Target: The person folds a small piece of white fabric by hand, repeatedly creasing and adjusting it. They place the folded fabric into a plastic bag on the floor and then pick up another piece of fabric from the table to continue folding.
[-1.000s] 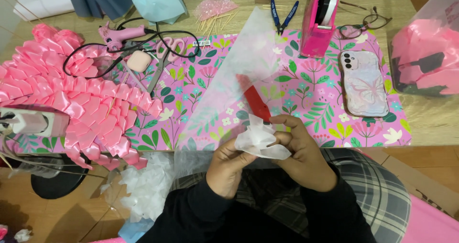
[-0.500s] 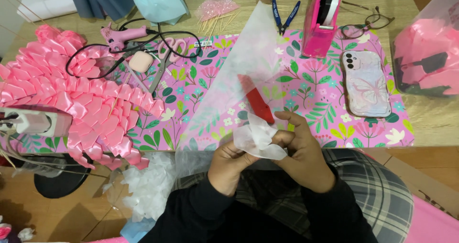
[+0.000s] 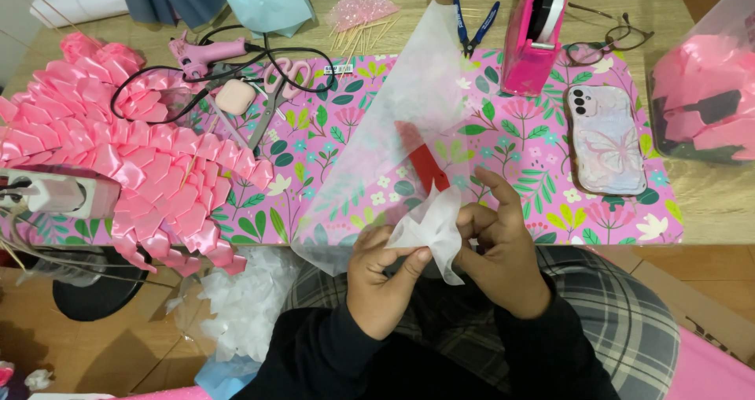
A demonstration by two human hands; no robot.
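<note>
Sheer white fabric (image 3: 429,227), one thin translucent sheet, is pinched into a gathered fold between both hands just above the lap, its free end rising in a cone over a red stick (image 3: 429,168). Left hand (image 3: 385,278) has its grip clenched on the fold; right hand (image 3: 499,247) grasps the fabric too (fingers curled). On the counter (image 3: 708,203): one phone (image 3: 605,136), one pink tape dispenser (image 3: 535,30), one pink glue gun (image 3: 206,52), one pair of scissors (image 3: 271,101), a pleated satin ribbon pile (image 3: 118,164). One clear bin (image 3: 700,93) holds pink pieces.
</note>
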